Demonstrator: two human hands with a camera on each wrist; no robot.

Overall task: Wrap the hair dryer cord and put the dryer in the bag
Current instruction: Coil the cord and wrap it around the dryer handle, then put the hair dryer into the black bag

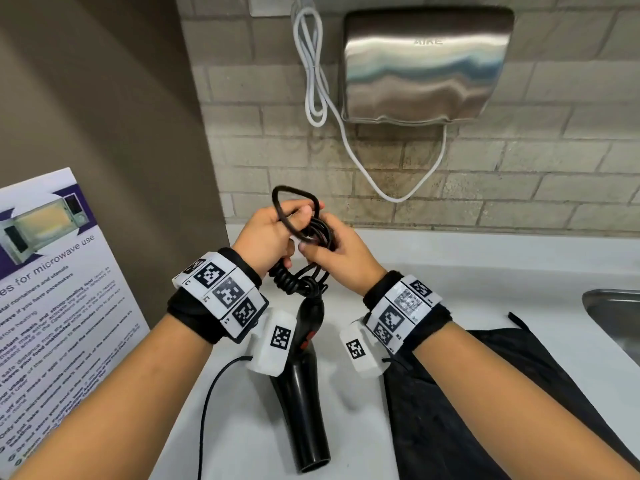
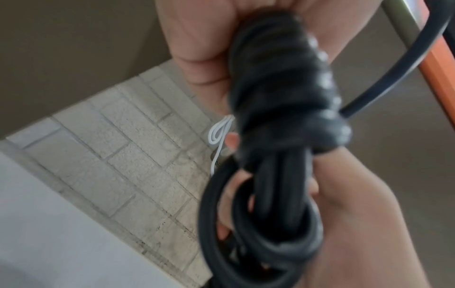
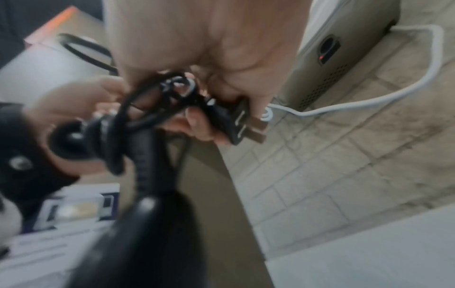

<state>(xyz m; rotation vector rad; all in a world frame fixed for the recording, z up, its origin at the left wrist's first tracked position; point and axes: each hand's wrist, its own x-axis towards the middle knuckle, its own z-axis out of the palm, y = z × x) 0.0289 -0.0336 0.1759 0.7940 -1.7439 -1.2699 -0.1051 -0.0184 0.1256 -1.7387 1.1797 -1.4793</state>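
White desk (image 1: 450, 271) under a brick-tile wall (image 1: 519, 185) w/ steel hand dryer (image 1: 427, 64); sink (image 1: 616, 317) edge at right, microwave poster (image 1: 52, 306) at left. Step in hand: cord wrap, nearly done. Left grip (image 1: 266, 233) curled round the bundled cord (image 1: 313, 233); right grip (image 1: 332, 254) pinches the plug (image 3: 236, 122) end. Hair dryer (image 1: 304, 393) hangs below the hands, over the desk. Next, prob.: tuck plug thru a loop, then lower the dryer into the black bag (image 1: 467, 410) lying flat, just to the right.
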